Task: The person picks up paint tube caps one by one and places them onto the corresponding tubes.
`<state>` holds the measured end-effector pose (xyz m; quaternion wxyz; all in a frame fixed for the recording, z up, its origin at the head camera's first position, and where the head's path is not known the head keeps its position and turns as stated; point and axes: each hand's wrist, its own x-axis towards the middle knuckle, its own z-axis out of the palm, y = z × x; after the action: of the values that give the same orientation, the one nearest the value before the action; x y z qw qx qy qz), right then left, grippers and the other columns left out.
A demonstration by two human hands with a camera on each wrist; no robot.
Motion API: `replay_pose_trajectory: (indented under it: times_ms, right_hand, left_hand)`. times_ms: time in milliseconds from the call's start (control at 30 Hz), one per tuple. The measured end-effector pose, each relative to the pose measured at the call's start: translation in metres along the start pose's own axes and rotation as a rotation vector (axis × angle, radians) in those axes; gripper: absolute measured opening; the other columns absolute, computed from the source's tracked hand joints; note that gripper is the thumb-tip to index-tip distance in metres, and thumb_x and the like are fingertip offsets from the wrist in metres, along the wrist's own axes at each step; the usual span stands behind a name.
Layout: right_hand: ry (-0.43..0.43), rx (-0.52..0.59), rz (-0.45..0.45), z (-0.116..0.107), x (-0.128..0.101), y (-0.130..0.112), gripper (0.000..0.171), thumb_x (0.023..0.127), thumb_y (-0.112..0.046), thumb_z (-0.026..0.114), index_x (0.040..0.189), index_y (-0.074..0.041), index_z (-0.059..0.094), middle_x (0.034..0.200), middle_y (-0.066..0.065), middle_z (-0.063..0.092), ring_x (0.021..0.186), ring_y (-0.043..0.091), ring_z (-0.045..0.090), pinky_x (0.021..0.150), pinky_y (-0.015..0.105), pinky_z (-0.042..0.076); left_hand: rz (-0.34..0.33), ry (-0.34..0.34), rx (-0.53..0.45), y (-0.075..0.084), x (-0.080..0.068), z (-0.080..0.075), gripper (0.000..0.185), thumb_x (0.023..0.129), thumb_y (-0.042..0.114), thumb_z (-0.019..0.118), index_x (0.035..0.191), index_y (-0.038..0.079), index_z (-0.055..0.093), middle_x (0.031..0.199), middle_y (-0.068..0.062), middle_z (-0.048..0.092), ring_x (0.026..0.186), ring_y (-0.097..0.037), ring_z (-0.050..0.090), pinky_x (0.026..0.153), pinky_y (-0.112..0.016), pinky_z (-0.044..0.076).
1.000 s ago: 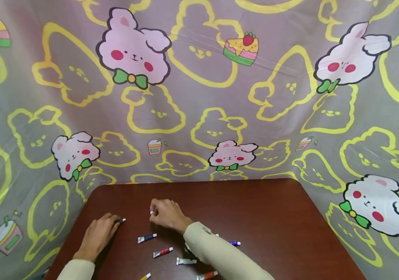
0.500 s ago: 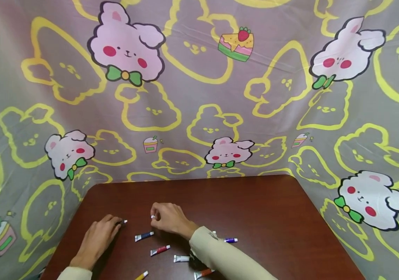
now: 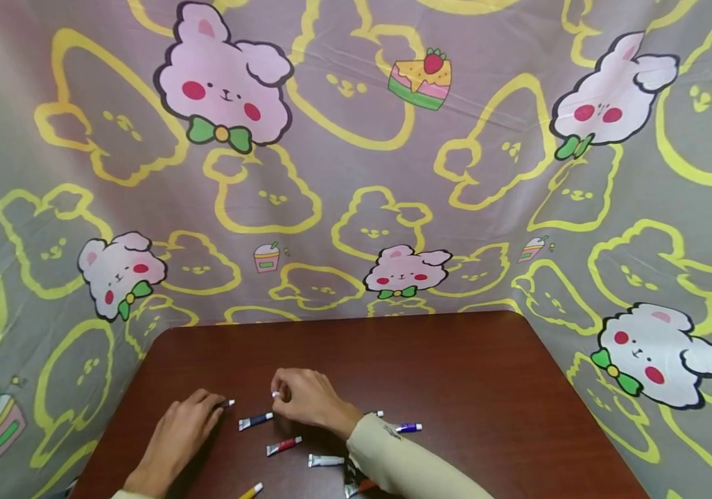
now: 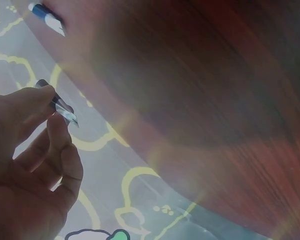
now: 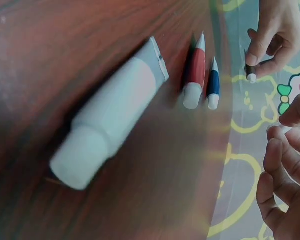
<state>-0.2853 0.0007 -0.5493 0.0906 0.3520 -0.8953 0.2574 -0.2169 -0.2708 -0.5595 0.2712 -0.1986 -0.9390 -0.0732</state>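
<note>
Left hand: we see the left hand (image 3: 177,433) resting on the worktop (image 3: 468,388), its thumb and forefinger pinching a small dark tube (image 3: 226,403) with a white cap; the left wrist view shows the tube's crimped end sticking out between those fingers.
Right hand: the right hand (image 3: 306,400) lies just right of the dark tube, fingers curled in, pinching a small white cap (image 3: 275,394) at their tips.
Blue tube: a blue tube (image 3: 254,421) lies on the worktop just below the dark tube, between the two hands and touching neither as far as we can tell.
Red tube: a red tube (image 3: 283,446) lies nearer to us than the blue one, roughly parallel to it.
White tube: a white tube (image 3: 326,460) sits right of the red tube, beside the right sleeve (image 3: 405,464).
Other tubes: farther from the dark tube we see a purple tube (image 3: 407,428) beyond the sleeve and a yellow tube (image 3: 249,491) at the lower edge.
Backdrop: a cloth (image 3: 356,159) printed with rabbits hangs behind the worktop.
</note>
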Motion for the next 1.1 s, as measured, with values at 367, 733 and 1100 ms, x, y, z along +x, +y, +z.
replay_pose_trajectory:
  times_ms: [367, 733, 1100]
  right_hand:
    - [0.014, -0.013, -0.021, 0.001, -0.010, -0.005, 0.014, 0.085, -0.026, 0.076, 0.096, -0.030, 0.070, 0.083, -0.023, 0.067, 0.071, -0.015, 0.050, 0.063, 0.009, 0.039]
    - [-0.007, 0.065, 0.000, -0.002, -0.019, -0.012, 0.013, 0.088, -0.024, 0.079, 0.097, -0.028, 0.071, 0.082, -0.021, 0.073, 0.072, -0.017, 0.057, 0.064, 0.008, 0.040]
    - [0.045, 0.098, -0.019, -0.007, -0.036, -0.015, 0.013, 0.083, -0.022, 0.078, 0.092, -0.028, 0.070, 0.080, -0.018, 0.071, 0.070, -0.016, 0.056, 0.064, 0.006, 0.039]
  left_hand:
    - [0.043, 0.055, -0.006, 0.019, 0.003, -0.011, 0.024, 0.080, 0.012, 0.093, 0.100, 0.013, 0.080, 0.092, 0.001, 0.074, 0.067, -0.019, 0.069, 0.062, -0.041, 0.053]
    - [0.063, 0.034, -0.011, 0.041, 0.001, -0.021, 0.028, 0.077, 0.014, 0.095, 0.100, 0.016, 0.080, 0.093, 0.005, 0.072, 0.070, -0.016, 0.066, 0.063, -0.036, 0.051]
    - [-0.012, -0.062, -0.031, 0.066, 0.000, -0.031, 0.022, 0.084, 0.020, 0.094, 0.101, 0.021, 0.081, 0.095, 0.010, 0.070, 0.077, -0.009, 0.065, 0.067, -0.032, 0.049]
